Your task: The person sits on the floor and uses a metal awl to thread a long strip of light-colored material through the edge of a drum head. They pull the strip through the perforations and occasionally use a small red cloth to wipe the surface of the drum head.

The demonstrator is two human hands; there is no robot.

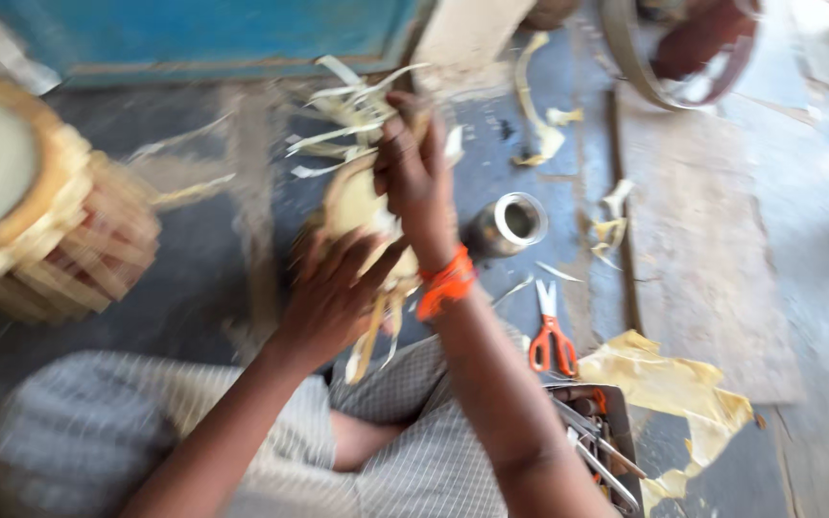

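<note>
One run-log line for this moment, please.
left hand: cups pale round piece | right hand: grips its strips | scissors, metal cup: on floor | drum: left

Daylight is even and fairly bright, washing out to glare at the far upper right of the right hand (414, 177). Motion blur smears the whole frame, heaviest left of the left hand (333, 302); shadows are soft and faint.
</note>
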